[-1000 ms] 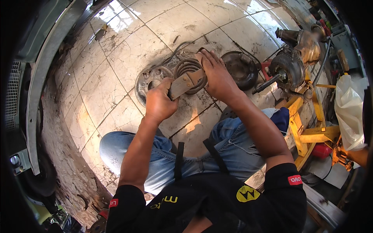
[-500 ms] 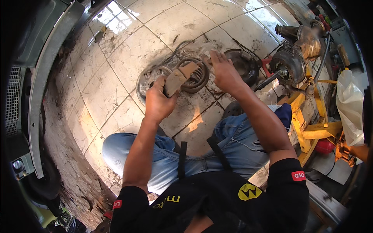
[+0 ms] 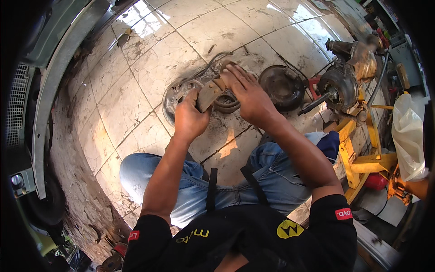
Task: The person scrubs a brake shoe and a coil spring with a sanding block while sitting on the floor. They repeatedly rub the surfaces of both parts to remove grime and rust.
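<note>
My left hand (image 3: 189, 119) grips the near end of a curved, rusty brake shoe (image 3: 209, 93) held above the tiled floor. My right hand (image 3: 248, 95) lies over the shoe's far end with its fingers spread across it. Under both hands sits a round metal backing plate (image 3: 174, 92) with a dark ring-shaped part (image 3: 226, 105) lying on it. My forearms reach out over my knees in blue jeans.
A dark brake drum (image 3: 282, 86) lies on the floor to the right of my hands. Beyond it stands an axle hub assembly (image 3: 340, 81) on a yellow stand (image 3: 358, 154). A white plastic bag (image 3: 410, 136) hangs at far right. A vehicle body edge (image 3: 54, 90) curves along the left.
My right hand lifted off the brake shoe half a second ago and has come back down onto its far end. My left hand kept its hold throughout.
</note>
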Motion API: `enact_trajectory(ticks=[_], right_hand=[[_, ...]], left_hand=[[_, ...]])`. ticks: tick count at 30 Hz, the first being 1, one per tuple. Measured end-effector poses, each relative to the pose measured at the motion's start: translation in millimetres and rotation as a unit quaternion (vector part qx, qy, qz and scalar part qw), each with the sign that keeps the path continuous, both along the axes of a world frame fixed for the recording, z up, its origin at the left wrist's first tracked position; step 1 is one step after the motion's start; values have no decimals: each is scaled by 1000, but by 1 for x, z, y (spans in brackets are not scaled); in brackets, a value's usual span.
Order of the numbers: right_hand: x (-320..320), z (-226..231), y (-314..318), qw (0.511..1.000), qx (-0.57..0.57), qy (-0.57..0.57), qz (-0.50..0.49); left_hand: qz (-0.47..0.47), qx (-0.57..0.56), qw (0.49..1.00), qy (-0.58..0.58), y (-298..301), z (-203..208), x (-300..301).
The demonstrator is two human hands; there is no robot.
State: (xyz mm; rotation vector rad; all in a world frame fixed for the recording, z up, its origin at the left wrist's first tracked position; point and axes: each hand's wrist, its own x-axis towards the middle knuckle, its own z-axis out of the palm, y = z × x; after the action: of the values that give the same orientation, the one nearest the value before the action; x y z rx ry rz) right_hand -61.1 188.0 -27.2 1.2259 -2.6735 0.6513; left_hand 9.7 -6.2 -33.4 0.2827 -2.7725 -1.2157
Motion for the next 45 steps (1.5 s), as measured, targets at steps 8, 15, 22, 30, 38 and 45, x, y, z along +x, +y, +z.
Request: enact_trajectory(ticks=[8, 15, 22, 30, 38, 45], right_hand=[[-22, 16, 16, 985, -149, -80, -31], [-38, 1, 22, 963, -4, -252, -95], [-13, 1, 9, 996, 14, 65, 57], [-5, -5, 9, 996, -46, -74, 1], [-20, -9, 8, 995, -89, -47, -1], [-22, 13, 19, 987, -122, -95, -36]], left_hand=[[24, -1, 999, -35, -5, 4, -5], [-23, 17, 999, 14, -2, 5, 3], [-24, 40, 999, -15, 8, 1, -2], [-18, -3, 1000, -20, 2, 0, -2], [-14, 36, 999, -15, -1, 7, -7], [3, 126, 991, -34, -3, -1, -6]])
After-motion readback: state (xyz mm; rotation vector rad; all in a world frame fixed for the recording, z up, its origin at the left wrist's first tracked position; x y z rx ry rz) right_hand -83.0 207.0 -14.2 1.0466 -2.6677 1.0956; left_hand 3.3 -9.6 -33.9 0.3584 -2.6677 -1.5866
